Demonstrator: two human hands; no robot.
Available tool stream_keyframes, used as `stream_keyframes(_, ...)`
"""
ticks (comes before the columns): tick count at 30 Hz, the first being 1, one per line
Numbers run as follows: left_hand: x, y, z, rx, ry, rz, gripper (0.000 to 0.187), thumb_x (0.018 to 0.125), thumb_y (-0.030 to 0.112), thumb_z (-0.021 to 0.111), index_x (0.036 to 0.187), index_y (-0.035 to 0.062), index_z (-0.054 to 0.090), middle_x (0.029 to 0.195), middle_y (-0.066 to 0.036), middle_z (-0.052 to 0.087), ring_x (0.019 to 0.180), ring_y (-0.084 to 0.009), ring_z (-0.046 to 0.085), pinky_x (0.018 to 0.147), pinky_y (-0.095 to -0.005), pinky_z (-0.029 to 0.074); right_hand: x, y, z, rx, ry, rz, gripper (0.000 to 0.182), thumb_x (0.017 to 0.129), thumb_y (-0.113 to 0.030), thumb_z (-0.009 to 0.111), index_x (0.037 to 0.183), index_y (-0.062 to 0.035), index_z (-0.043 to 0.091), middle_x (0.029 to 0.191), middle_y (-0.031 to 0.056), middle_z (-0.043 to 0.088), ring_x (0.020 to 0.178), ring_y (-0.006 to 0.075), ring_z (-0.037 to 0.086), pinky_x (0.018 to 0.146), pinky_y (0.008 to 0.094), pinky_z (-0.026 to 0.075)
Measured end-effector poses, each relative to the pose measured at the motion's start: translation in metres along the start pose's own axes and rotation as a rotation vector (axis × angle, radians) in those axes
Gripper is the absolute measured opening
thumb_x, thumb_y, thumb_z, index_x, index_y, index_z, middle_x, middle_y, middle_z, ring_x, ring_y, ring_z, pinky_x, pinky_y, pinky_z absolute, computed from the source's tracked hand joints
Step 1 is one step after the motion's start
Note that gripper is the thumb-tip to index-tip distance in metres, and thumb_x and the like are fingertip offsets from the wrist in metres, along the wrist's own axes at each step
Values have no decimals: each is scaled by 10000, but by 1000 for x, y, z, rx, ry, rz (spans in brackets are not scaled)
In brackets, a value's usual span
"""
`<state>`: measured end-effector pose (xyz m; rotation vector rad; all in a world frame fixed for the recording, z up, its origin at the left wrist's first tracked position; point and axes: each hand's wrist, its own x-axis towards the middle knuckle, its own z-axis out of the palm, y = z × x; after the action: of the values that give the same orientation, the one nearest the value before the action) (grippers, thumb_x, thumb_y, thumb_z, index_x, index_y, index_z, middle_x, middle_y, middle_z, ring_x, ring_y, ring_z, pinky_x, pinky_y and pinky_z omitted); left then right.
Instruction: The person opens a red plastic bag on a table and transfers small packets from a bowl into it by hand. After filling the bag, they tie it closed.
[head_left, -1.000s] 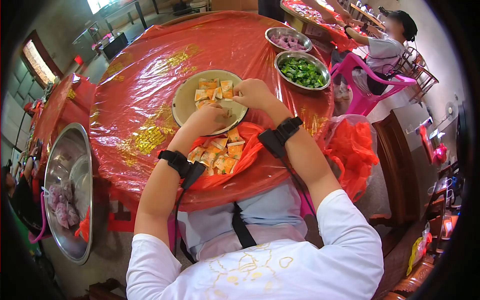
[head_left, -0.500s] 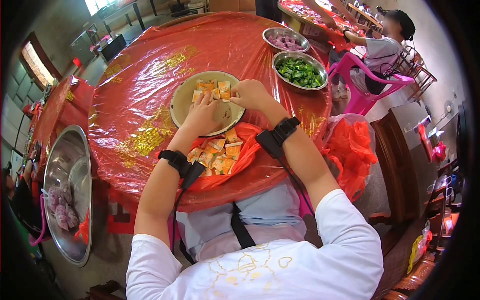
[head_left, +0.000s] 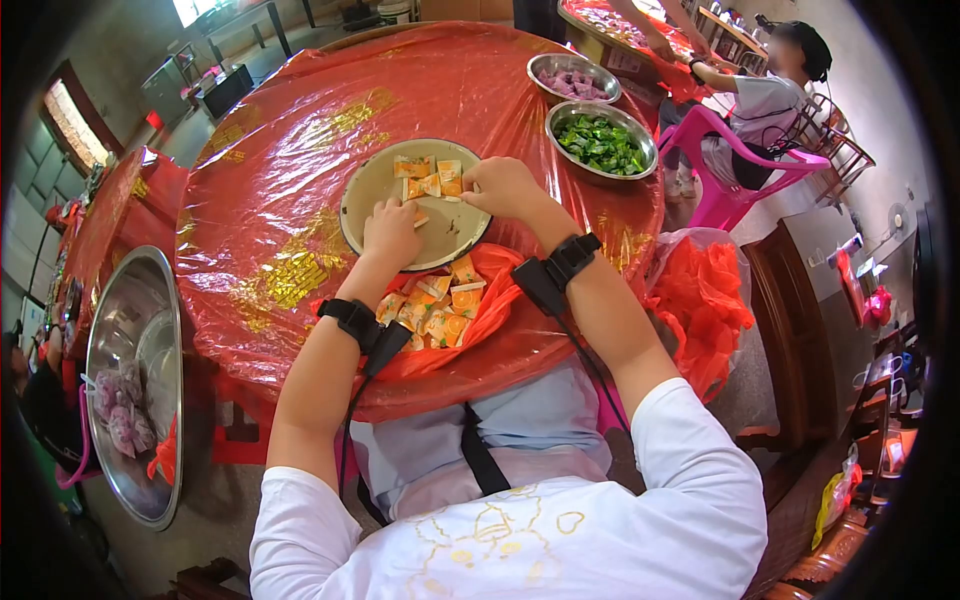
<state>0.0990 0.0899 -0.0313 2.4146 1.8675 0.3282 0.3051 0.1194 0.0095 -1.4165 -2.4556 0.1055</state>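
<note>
A cream bowl [head_left: 368,222] stands on the red-covered table, with several orange-and-white packets [head_left: 449,178] at its far side. Inside the bowl's left part, my left hand [head_left: 393,232] has its fingers curled round a small packet, of which only an edge shows. My right hand [head_left: 502,189] is at the bowl's right rim with thumb and fingertips pinched beside the packets; what is between them is too small to make out. Nearer my body, more orange packets [head_left: 440,318] lie in an open red plastic bag [head_left: 497,290].
Metal bowls of chopped greens [head_left: 598,146] and purple pieces [head_left: 572,84] stand at the back right. A large metal basin [head_left: 135,330] is at the left. A red bag [head_left: 700,310] hangs right of the table. Someone sits by a pink chair [head_left: 730,205].
My left hand has drawn back slightly left and towards me, and its spread fingers have curled in. The packets at the bowl's far side show more fully. My right hand has hardly moved.
</note>
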Motion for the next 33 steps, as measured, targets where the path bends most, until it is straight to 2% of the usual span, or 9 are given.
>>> stream_keyframes(4, -1, 1, -2, 27, 12, 14, 385, 717, 99, 586, 1101, 88, 600, 1107, -135, 570, 1079, -331, 511, 894, -407, 448, -1, 0, 0, 10, -6, 8, 226, 738, -284, 586, 838, -110, 690, 783, 121, 655, 779, 287, 641, 696, 416, 500)
stream_keyframes(6, -2, 1, -2, 49, 38, 6, 291, 745, 137, 593, 1033, 102, 617, 1073, -103, 579, 1064, -286, 525, 851, -409, 462, -1, 0, 0, 10, 1, 2, 226, 738, -283, 585, 841, -112, 691, 782, 119, 656, 778, 286, 641, 697, 414, 500)
stream_keyframes(10, -3, 2, -1, 26, 66, 13, 255, 756, 160, 591, 1001, 105, 631, 1036, -103, 594, 1041, -281, 540, 842, -411, 462, 0, 2, 3, 4, 19, -14, 224, 735, -279, 582, 843, -115, 692, 780, 113, 658, 774, 284, 642, 699, 411, 501)
stream_keyframes(15, -3, 3, -2, -73, 201, 45, 205, 788, 210, 593, 948, 91, 639, 918, -106, 621, 921, -288, 591, 778, -423, 471, 0, 1, 1, -3, 17, -13, 225, 735, -279, 579, 841, -116, 691, 776, 110, 658, 775, 283, 642, 701, 411, 502)
stream_keyframes(19, -5, 7, -10, -97, 230, 26, 189, 809, 241, 599, 904, 80, 633, 867, -106, 626, 853, -293, 610, 728, -427, 483, -1, -1, 0, 0, 19, -11, 225, 736, -284, 578, 835, -114, 688, 774, 111, 657, 773, 283, 642, 697, 415, 503)
stream_keyframes(24, -6, 6, -25, -154, 490, 87, 195, 842, 259, 592, 840, 64, 603, 799, -111, 622, 769, -300, 619, 657, -419, 490, -1, 0, 0, -18, 19, -28, 228, 737, -286, 578, 839, -115, 689, 770, 110, 656, 769, 286, 641, 692, 417, 503)
stream_keyframes(31, -15, 5, -50, -207, 501, 22, 237, 863, 284, 582, 826, 51, 594, 772, -107, 619, 704, -297, 614, 608, -415, 472, -1, 1, 1, -11, 7, -23, 230, 743, -292, 585, 848, -115, 688, 785, 109, 657, 781, 286, 639, 694, 417, 502)
stream_keyframes(33, -17, 5, -53, -257, 433, -24, 250, 862, 296, 583, 820, 51, 594, 763, -97, 620, 692, -292, 613, 596, -403, 468, 0, 0, 0, -13, 3, -18, 232, 745, -293, 585, 853, -116, 689, 790, 110, 658, 784, 285, 639, 696, 417, 502)
